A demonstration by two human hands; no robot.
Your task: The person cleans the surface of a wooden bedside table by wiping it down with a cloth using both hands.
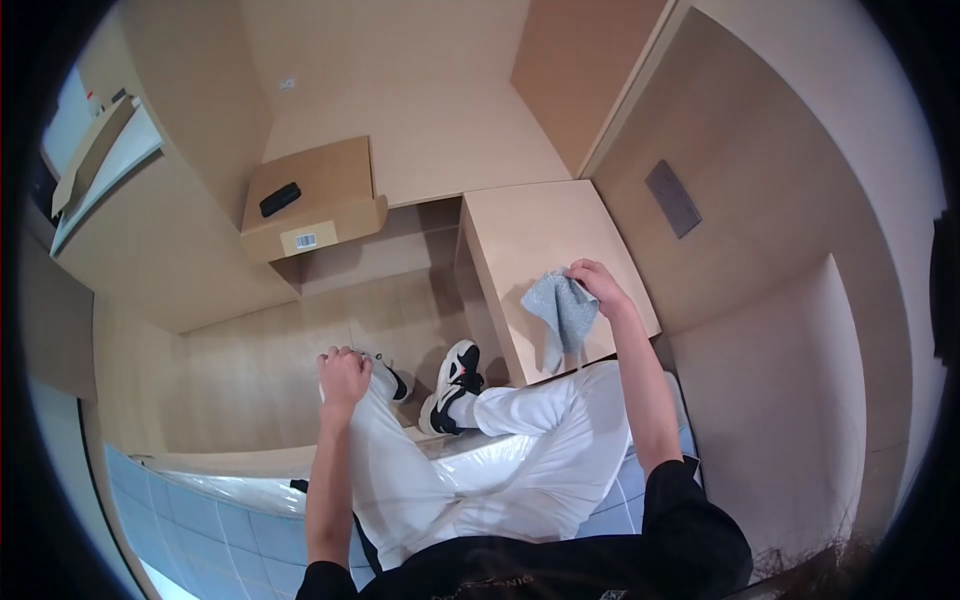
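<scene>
My right hand [597, 284] pinches a soft grey-blue cloth [560, 312] by its upper edge. The cloth hangs in loose folds over the light wooden cabinet top [530, 222], and its lower end reaches close to the front edge. On my bent left knee rests my left hand [345, 374], fingers draped over the white trousers [400, 470] and holding nothing that I can see.
A cardboard box [320, 190] with a dark case [280, 199] on top stands at the far left. My black-and-white shoes [458, 378] are on the wooden floor [270, 365]. Beneath me is a blue quilted mattress [210, 525]. A wall panel [780, 200] rises at right.
</scene>
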